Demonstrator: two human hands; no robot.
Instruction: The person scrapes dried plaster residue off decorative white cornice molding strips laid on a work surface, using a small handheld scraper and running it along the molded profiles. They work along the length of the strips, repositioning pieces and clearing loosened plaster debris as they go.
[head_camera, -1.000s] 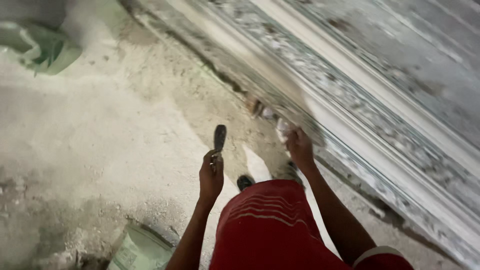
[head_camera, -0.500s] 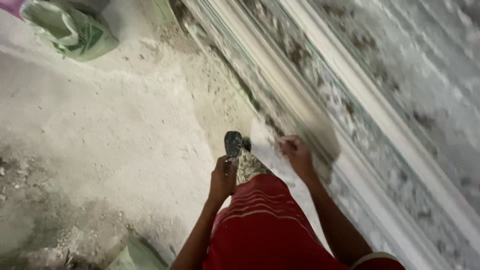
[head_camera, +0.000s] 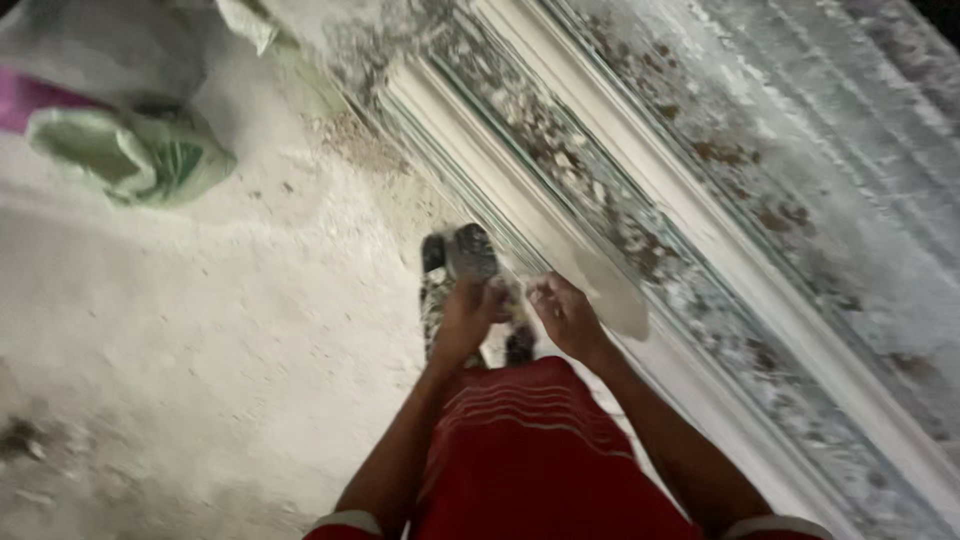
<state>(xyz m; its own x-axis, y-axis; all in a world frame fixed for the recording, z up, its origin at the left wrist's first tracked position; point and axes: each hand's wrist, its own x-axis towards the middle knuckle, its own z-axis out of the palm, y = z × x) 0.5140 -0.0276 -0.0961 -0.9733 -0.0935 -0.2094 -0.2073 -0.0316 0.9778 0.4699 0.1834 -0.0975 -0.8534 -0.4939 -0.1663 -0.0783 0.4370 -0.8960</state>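
Note:
My left hand is closed around the handle of a dark, flat-bladed scraper whose blade points away from me. My right hand is right beside it, fingers pinched on a pale flat sheet or blade that lies against the moulding; motion blur hides what it is. Both hands meet in front of my red striped shirt. Beside them a long ornate moulding, white with flaking patterned bands, runs diagonally from top centre to bottom right.
A dusty pale floor spreads to the left. A green and white sack lies at the top left with a pink item behind it. My spattered foot is below the hands. Debris lines the moulding's base.
My hands have come together: the left hand with the scraper moved right to meet the right hand. The view has shifted, so the sack now sits lower in the frame.

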